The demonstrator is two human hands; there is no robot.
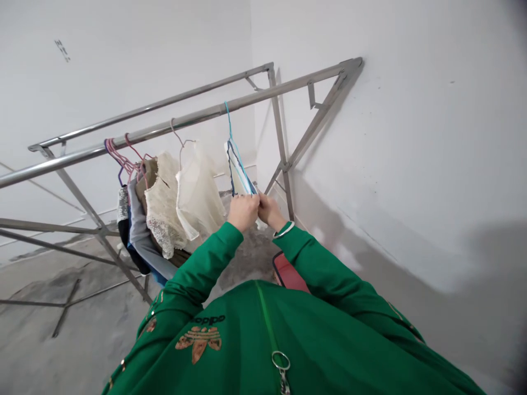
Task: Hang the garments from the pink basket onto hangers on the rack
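A light blue hanger (229,123) hooks over the front rail of a metal clothes rack (197,116). On it hangs a white garment with dark blue edging (236,164), seen nearly edge-on. My left hand (244,213) is closed on the lower part of this garment, fingers curled inward. Right beside it, touching, my right hand (269,211) is closed on the garment too. The fingertips of both hands are partly hidden, and so is the cloth between them. To the left of my hands hangs a sheer cream blouse (200,189) on a pinkish hanger (176,134).
Further left, a cream lace top (164,197), a grey garment (144,211) and several pink and purple hangers (119,156) crowd together. The rack's crossed legs (285,164) stand near the right wall (411,137). A red object with a dark rim (290,272) lies below my right forearm.
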